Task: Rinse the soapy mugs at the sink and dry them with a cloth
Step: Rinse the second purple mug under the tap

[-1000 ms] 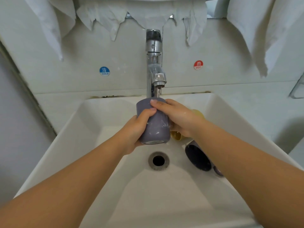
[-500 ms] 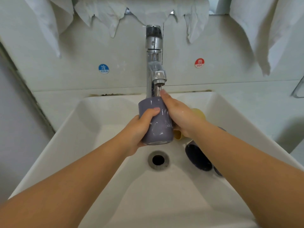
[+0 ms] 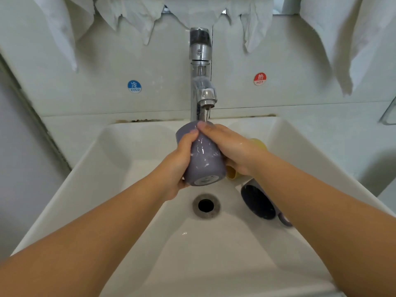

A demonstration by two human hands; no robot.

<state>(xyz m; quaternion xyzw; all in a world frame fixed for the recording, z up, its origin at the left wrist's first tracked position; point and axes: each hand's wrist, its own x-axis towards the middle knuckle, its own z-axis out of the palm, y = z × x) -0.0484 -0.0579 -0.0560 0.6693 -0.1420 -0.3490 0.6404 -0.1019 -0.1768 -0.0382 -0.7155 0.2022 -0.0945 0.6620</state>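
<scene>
A grey-purple mug [image 3: 204,159] is held under the chrome tap [image 3: 201,82], its base tilted towards me, with water running onto its top. My left hand [image 3: 177,166] wraps its left side. My right hand [image 3: 231,146] lies over its right side, fingertips at the rim under the stream. A dark mug [image 3: 257,200] lies on its side in the white sink [image 3: 90,168], right of the drain, partly under my right forearm. A yellow mug [image 3: 258,143] shows behind my right hand, mostly hidden.
The drain [image 3: 206,205] sits in the middle of the basin. White cloths hang on the wall above, one at the left [image 3: 62,28] and one at the right [image 3: 342,39]. Blue cold [image 3: 134,86] and red hot [image 3: 260,78] stickers flank the tap.
The mug has tipped a little, its top leaning left under the stream. My right fingers have slid across the rim towards my left thumb.
</scene>
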